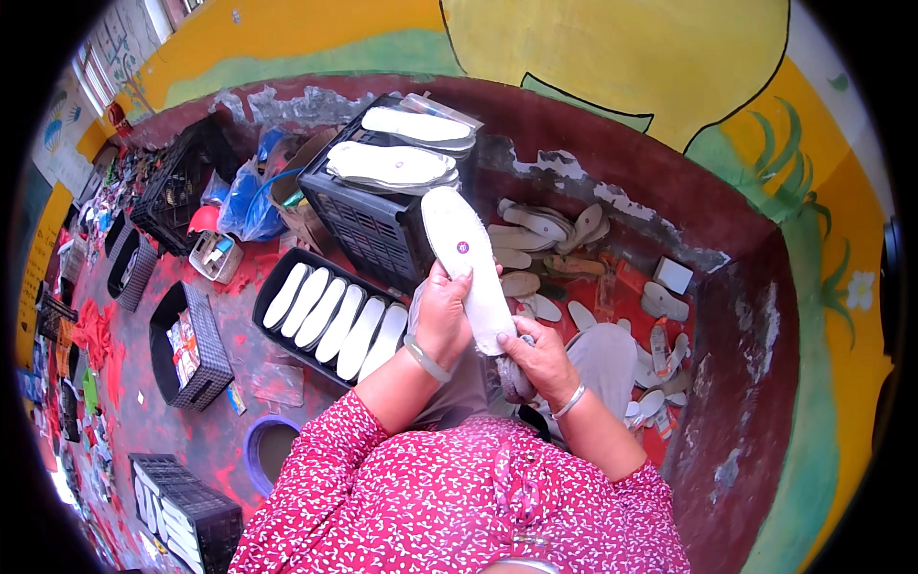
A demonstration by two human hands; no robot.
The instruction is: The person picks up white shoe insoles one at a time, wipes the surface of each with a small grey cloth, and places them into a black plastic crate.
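Note:
A white shoe insole [475,256] with a small round purple mark is held up in front of my body. My left hand [446,311] grips its left edge near the middle, thumb on top. My right hand [543,359] pinches the narrower lower end, thumb on the upper face. Just below that end, against my right hand, is a greyish fuzzy piece [514,381]; whether it is gripped or only touching, I cannot tell. Beyond the insole's tip, stacks of white insoles [390,165] lie on an upturned black plastic crate [359,225].
Left of my knees, a black tray [271,330] holds a row of white insoles. Loose insoles [550,225] are heaped by the wall at right. Patterned baskets [212,344], a purple bucket [251,459] and another crate of insoles [206,517] stand on the floor at left.

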